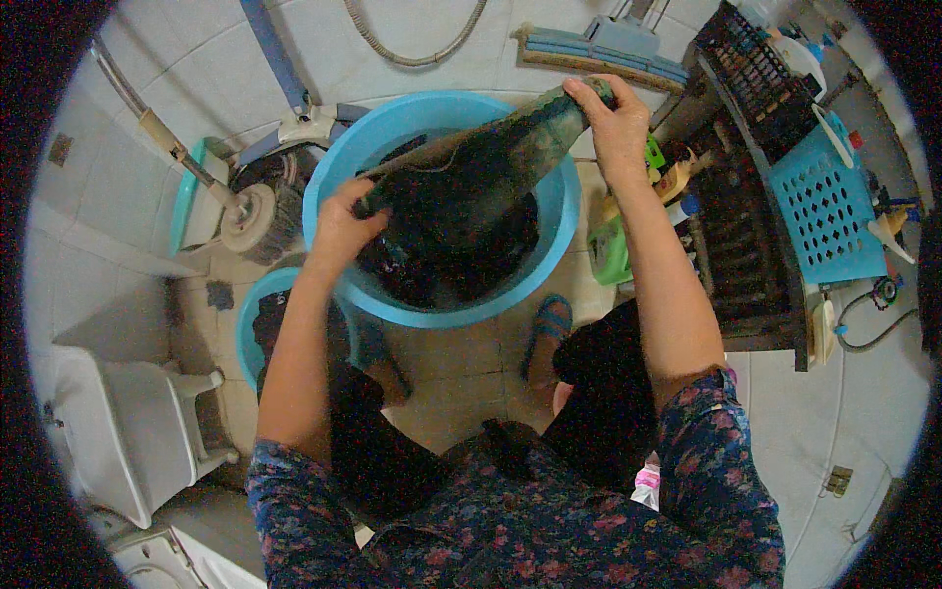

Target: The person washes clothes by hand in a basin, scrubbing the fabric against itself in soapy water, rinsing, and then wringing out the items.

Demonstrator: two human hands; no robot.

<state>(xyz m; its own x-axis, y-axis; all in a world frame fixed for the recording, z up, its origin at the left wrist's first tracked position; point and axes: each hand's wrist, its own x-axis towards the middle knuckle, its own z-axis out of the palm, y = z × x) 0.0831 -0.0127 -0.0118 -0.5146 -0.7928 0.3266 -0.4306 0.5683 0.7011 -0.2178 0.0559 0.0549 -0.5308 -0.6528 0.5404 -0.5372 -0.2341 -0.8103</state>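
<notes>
A dark, wet-looking green cloth (pixel 478 166) is stretched between my two hands over a large blue plastic basin (pixel 567 221). My left hand (pixel 349 221) pinches its lower left end near the basin's left rim. Higher up, past the right rim, my right hand (pixel 611 110) grips the other end between thumb and fingers. The cloth's middle sags into the basin, above more dark fabric (pixel 441 272) lying inside. A smaller blue basin (pixel 250 324) with dark cloth in it stands beside my left forearm.
Left of the large basin are a round brush (pixel 254 217) and a floor-tool base (pixel 307 127). A white plastic stool (pixel 132 434) lies at lower left. A sponge mop (pixel 603 55) leans behind. At right stand green bottles (pixel 609 250) and a dark rack (pixel 758 294) with a blue basket (pixel 831 206).
</notes>
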